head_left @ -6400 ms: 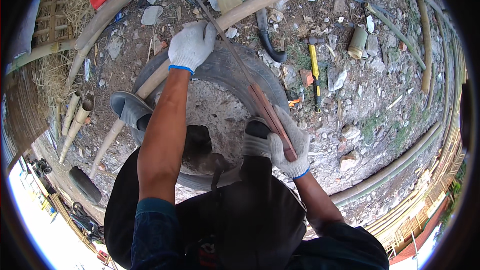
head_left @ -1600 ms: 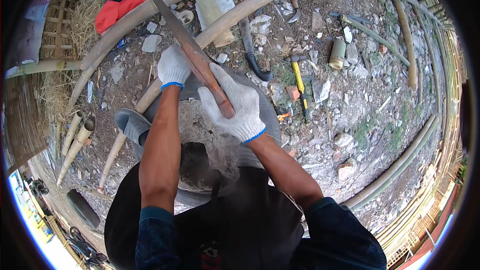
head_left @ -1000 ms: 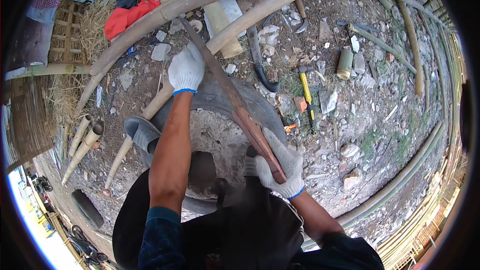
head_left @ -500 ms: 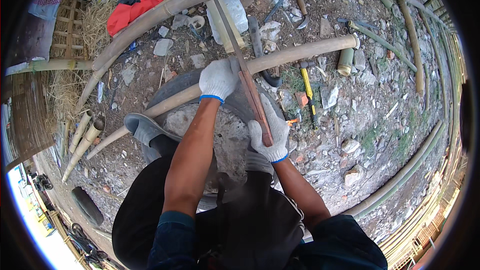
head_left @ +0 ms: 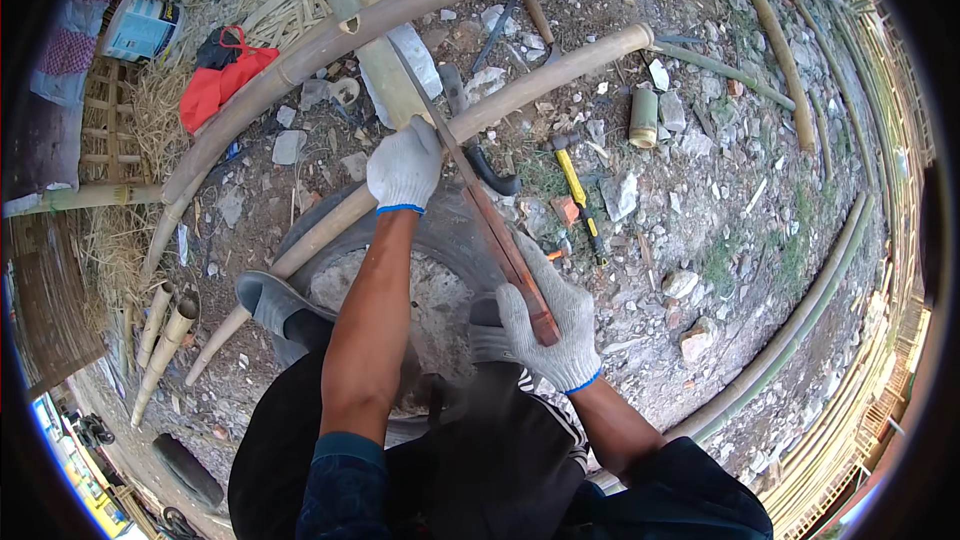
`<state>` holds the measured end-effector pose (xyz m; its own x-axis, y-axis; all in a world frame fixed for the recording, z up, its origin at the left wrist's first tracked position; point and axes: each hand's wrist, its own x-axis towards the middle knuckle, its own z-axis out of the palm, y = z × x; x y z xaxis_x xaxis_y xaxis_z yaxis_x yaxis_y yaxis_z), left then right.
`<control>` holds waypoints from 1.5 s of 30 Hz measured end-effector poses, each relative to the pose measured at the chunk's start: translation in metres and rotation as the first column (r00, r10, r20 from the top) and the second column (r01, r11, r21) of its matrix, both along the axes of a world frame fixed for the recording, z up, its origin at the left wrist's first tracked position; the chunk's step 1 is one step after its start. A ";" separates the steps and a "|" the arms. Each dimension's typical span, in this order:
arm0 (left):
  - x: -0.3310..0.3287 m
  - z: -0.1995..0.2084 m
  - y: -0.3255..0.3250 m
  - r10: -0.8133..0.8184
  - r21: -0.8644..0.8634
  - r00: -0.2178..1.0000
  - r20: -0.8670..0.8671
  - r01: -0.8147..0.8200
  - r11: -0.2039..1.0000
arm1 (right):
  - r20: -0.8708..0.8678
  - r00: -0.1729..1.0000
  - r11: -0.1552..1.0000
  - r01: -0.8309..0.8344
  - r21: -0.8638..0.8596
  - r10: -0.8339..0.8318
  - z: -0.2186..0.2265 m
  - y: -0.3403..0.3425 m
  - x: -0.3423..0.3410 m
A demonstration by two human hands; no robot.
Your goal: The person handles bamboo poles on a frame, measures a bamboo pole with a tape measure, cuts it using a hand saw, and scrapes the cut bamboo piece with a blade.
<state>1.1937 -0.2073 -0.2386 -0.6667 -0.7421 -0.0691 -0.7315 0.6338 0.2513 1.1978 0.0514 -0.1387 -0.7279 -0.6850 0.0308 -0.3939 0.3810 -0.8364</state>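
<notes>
the bamboo pole's (head_left: 560, 77) far end has swung forward; i see my left hand (head_left: 403, 170) closed over it, right hand (head_left: 568, 332) gripping the wooden-handled blade (head_left: 506, 252) crosswise just beside.

Off-white with bright blue edging marks the left grip (head_left: 405, 168) and right grip (head_left: 563, 315), against a reddish-brown wooden handle (head_left: 509, 258), a dark grey-brown blade (head_left: 456, 153) and a pale tan bamboo pole (head_left: 565, 75). Black trousers (head_left: 285, 450) show white streaks; sleeves (head_left: 345, 480) are dark teal, a shoe (head_left: 262, 298) grey. A yellow-and-black hammer (head_left: 577, 195) stands out from grey-brown ground (head_left: 745, 325), as do a vivid red bag (head_left: 222, 90), a blue-and-white bucket (head_left: 142, 28), a dull green bamboo piece (head_left: 644, 118) and golden straw (head_left: 170, 90).
</notes>
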 end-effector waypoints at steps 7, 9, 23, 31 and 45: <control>-0.011 0.002 -0.018 -0.052 -0.055 0.997 0.054 0.055 0.997 | 0.250 0.966 0.994 0.086 -0.072 -0.065 -0.010 0.095 0.030; -0.021 0.005 0.005 -0.097 -0.009 0.995 0.024 0.097 0.995 | 0.356 0.919 0.980 0.194 -0.037 -0.168 -0.070 0.078 0.021; -0.009 0.014 0.021 -0.288 0.377 0.950 0.124 0.223 0.899 | -0.105 0.994 0.980 -0.007 -0.198 -0.014 -0.078 0.015 -0.013; -0.006 0.003 0.012 -0.001 0.157 0.998 0.061 -0.008 0.988 | 0.085 0.995 0.998 0.049 0.048 -0.053 0.004 0.053 0.016; -0.006 0.005 -0.014 -0.077 0.078 0.997 0.025 0.075 0.994 | 0.115 0.987 0.992 0.117 -0.044 -0.111 -0.001 0.010 0.003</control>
<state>1.1877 -0.2212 -0.2338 -0.7182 -0.6809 -0.1434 -0.6891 0.6677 0.2816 1.2009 0.0612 -0.1401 -0.8020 -0.5969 -0.0228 -0.2530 0.3740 -0.8923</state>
